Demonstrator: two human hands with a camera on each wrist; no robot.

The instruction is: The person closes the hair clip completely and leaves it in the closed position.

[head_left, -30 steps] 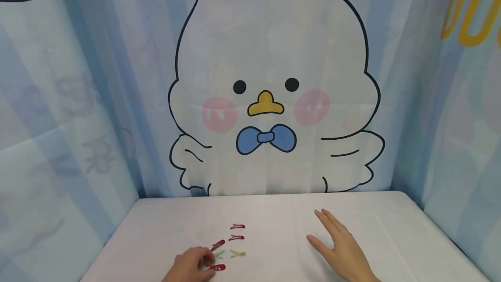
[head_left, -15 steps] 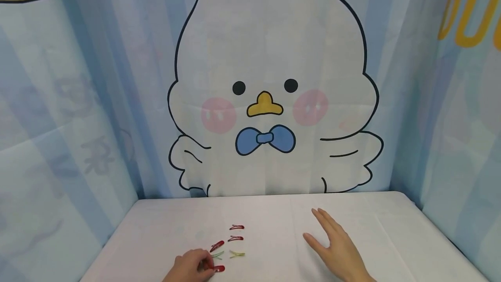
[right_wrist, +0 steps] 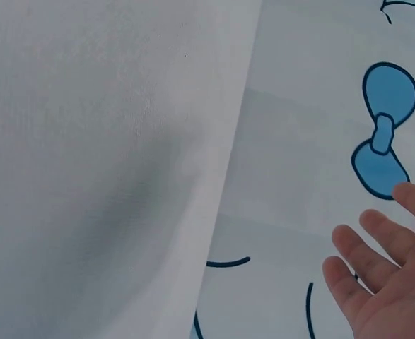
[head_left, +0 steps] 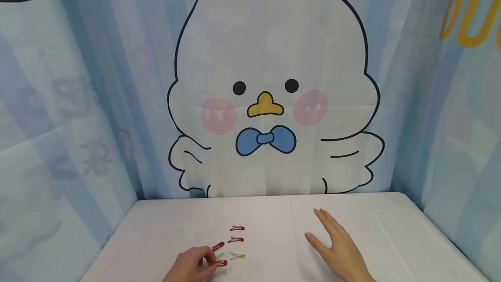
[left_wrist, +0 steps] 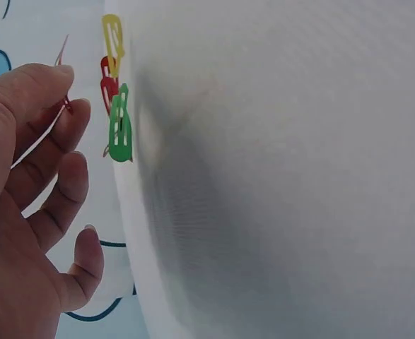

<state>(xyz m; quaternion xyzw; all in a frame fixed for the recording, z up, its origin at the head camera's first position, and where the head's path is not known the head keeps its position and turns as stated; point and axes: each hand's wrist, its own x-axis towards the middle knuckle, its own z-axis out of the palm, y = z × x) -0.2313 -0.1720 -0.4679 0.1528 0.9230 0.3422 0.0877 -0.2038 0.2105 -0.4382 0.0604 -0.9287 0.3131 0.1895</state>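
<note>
Head view: Six small hair clips are shown on a white table (head_left: 168, 216), with the yellow clip (head_left: 237, 256) taken as landmark; beyond it, in a rough column, are placed a middle red clip (head_left: 235, 240) and a far red clip (head_left: 236, 228); to its left are found the green clip (head_left: 220, 255), partly hidden, and, slightly farther back, the slanted red clip (head_left: 218, 246). To the left of the yellow clip and nearer the wearer, the held red clip (head_left: 222, 263) is pinched by the left hand (head_left: 192, 264). The right hand (head_left: 343, 253), its fingers extended and thumb spread, is held well apart to the right of the yellow clip, with nothing grasped

Left wrist view: The held red clip, seen nearly edge-on between thumb and fingertips, is shown apart from the yellow clip and raised off the table; the remaining fingers are loosely bent. Below the yellow clip in this view, the green one and part of a red one are seen

Right wrist view: The right hand is seen empty against a printed curtain (right_wrist: 285, 169); the yellow clip is not shown. Progress is judged as partial: one clip has been taken up but not set down, and five are left lying around or at the landmark; whether these have been handled cannot be told
</note>
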